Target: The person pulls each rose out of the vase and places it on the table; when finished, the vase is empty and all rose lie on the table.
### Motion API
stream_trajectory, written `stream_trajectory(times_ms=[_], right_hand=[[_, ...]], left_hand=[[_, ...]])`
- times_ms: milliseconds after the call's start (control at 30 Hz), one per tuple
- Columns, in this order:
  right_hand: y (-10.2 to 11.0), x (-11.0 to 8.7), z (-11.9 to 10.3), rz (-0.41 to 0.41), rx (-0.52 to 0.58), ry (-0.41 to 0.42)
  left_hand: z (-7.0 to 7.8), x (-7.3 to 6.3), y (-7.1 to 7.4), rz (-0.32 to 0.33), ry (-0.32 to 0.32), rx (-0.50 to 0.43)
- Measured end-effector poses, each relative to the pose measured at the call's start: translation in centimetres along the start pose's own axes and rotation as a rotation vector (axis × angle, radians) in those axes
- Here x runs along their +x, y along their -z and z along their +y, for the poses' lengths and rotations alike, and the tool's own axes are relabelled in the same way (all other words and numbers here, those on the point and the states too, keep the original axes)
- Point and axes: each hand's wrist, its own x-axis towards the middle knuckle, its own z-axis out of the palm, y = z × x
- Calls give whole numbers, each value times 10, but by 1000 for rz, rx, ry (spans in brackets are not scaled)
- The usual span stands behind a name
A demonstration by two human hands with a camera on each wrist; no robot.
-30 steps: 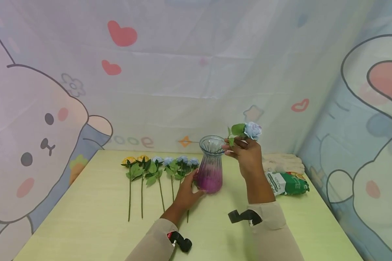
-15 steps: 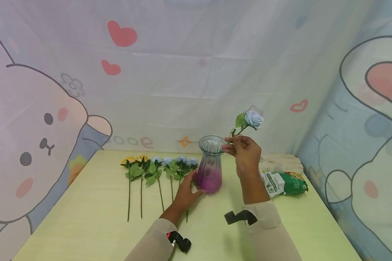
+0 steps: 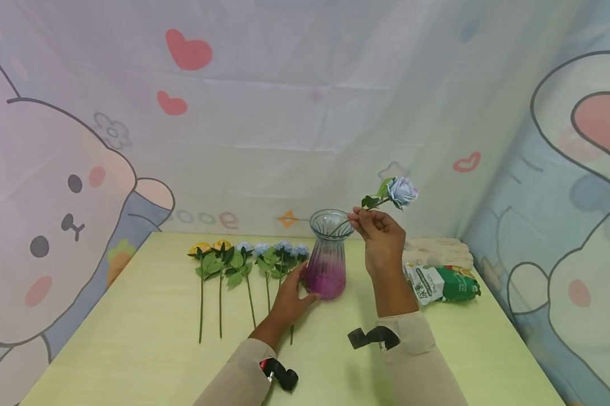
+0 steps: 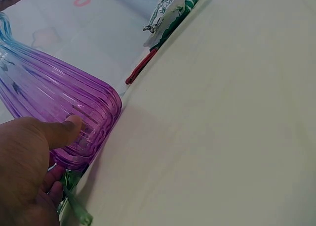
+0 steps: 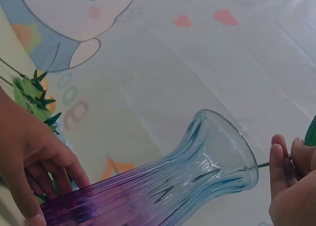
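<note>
A glass vase (image 3: 327,270), clear blue above and purple below, stands upright on the table. My left hand (image 3: 288,301) holds it low down, the thumb against the purple glass in the left wrist view. Right of the mouth, my right hand (image 3: 384,239) pinches the stem of a light-blue artificial rose (image 3: 402,192). The bloom leans up to the right, with green leaves (image 3: 369,201) below it. In the right wrist view, the thin stem (image 5: 264,164) runs from the fingers past the vase rim (image 5: 254,172) into the mouth.
Left of the vase lie several artificial roses in a row, yellow ones (image 3: 200,248) and light-blue ones (image 3: 244,247), stems toward me. At the table's right stand a green-and-white packet (image 3: 444,283) and pale gloves (image 3: 437,252). A printed cloth (image 3: 264,169) hangs behind.
The rose first rose, then shifted slightly right and tilted over. Its stem now shows inside the vase mouth. My left hand and the vase have stayed in place.
</note>
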Motion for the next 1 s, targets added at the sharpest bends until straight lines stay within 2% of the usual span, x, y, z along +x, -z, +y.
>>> stream_trajectory(times_ms=[100, 267, 400, 533, 800, 1000], right_hand=[[0, 0, 1, -1, -2, 18], [-1, -1, -1, 29, -108, 26], [-2, 0, -2, 52, -134, 32], [-3, 1, -1, 74, -97, 69], [1, 9, 6, 173, -3, 176], [8, 14, 6, 195, 83, 172]], left_hand=[[1, 0, 0, 1, -6, -7], [1, -1, 0, 2, -5, -1], [0, 0, 0, 2, 1, 6], [0, 0, 0, 5, 1, 8], [-1, -1, 1, 2, -9, 24], [0, -2, 0, 4, -17, 42]])
